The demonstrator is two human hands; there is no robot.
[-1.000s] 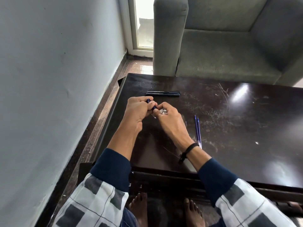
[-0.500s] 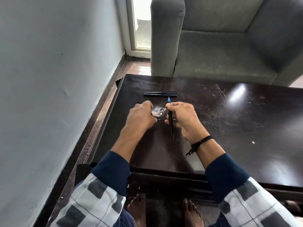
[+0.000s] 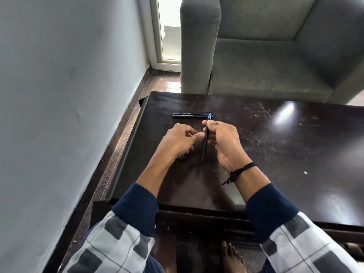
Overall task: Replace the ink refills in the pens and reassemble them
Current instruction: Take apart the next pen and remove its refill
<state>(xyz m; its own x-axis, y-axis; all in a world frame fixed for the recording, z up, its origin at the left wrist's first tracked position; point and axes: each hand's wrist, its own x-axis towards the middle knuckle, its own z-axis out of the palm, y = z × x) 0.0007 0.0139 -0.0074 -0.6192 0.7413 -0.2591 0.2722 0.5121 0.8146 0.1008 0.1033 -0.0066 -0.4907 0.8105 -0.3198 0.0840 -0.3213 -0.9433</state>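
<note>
The person sits at the dark table (image 3: 256, 154), and everything that matters lies close to the pair of pens (image 3: 192, 114) resting side by side near its far left edge. Just on the near side of that pair, the right hand (image 3: 223, 140) pinches a thin black pen barrel (image 3: 204, 143) between thumb and forefinger, held nearly upright with its blue tip (image 3: 210, 116) pointing away, almost over the end of the resting pens. The left hand (image 3: 180, 140) hovers beside it, fingers curled in; a small dark piece (image 3: 182, 157) peeks out under the heel of the palm, and it seems clenched there, though I cannot tell exactly what it is. The left thumb and forefinger reach toward the barrel, close but not clearly touching.

I take this as the joining step: bringing a cap or end piece onto the barrel. The risk is plain enough. The barrel is held only near its top, so a sideways push from the left hand could swing the lower end and misalign the fit. If the left fingers loosen while reaching, the small piece could drop and roll toward the table's left edge, which is near, and off to the floor.
</note>
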